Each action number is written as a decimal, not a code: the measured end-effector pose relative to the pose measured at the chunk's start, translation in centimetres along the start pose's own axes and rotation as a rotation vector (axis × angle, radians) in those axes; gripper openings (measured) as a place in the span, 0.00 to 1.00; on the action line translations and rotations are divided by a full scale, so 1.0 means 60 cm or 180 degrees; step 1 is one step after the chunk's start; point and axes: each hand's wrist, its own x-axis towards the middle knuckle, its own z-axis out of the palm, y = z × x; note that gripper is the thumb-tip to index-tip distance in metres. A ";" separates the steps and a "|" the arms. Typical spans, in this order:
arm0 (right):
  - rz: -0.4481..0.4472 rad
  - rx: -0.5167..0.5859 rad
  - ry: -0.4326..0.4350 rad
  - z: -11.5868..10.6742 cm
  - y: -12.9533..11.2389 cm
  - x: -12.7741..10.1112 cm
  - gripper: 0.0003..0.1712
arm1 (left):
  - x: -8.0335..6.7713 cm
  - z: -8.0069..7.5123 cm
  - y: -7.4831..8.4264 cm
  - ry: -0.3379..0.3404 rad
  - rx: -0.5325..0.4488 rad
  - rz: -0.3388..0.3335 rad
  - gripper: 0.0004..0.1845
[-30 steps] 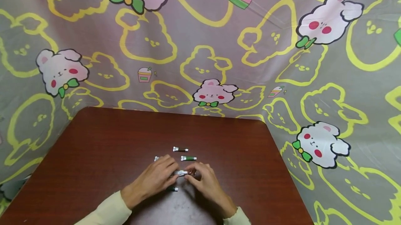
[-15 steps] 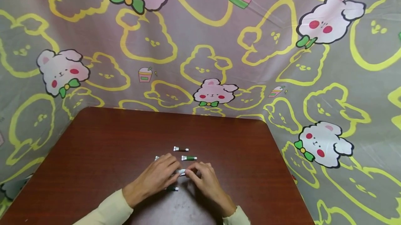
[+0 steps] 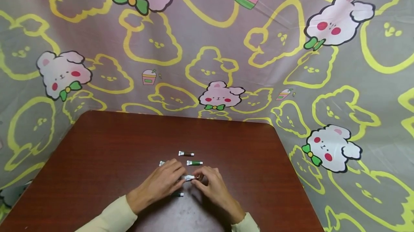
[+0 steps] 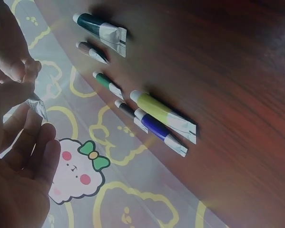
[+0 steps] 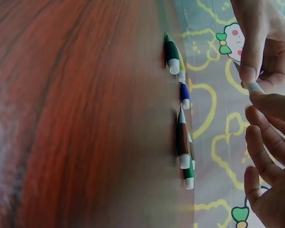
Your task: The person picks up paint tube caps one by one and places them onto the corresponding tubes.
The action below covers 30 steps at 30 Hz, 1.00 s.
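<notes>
A small silvery paint tube [image 3: 188, 177] is held between both hands above the table. My left hand [image 3: 160, 181] pinches its body, and its flat crimped end [image 4: 37, 105] shows in the left wrist view. At the other end, the thumb and forefinger of my right hand [image 3: 213, 187] pinch the white cap end [image 5: 254, 87]. Fingers cover most of the tube, so its colour cannot be told. Under and around the hands lie other tubes: dark green [image 4: 99, 31], green [image 3: 194, 162], brown [image 3: 185, 153], yellow [image 4: 154, 109] and blue [image 4: 156, 127].
The dark red-brown wooden table [image 3: 129, 135] has rounded far corners. A printed cloth [image 3: 207, 38] with cartoon animals hangs along its back and sides. A reddish-brown tube [image 3: 198, 177] lies partly hidden behind the right fingers.
My right fingers closed further over the cap end half a second ago, then shifted back slightly, so more of the tube shows again. My left hand and the tubes on the table stay put.
</notes>
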 end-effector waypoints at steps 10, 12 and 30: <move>-0.0052 -0.0093 0.0125 -0.002 0.001 0.000 0.11 | 0.007 0.007 0.005 -0.0007 0.0028 -0.0001 0.15; -0.0058 -0.0099 0.0129 -0.004 0.001 -0.001 0.10 | 0.008 0.008 0.006 -0.0010 0.0034 0.0004 0.15; 0.0055 -0.0025 -0.0104 -0.015 0.016 -0.007 0.05 | 0.004 0.020 0.015 0.0002 -0.0030 0.0118 0.14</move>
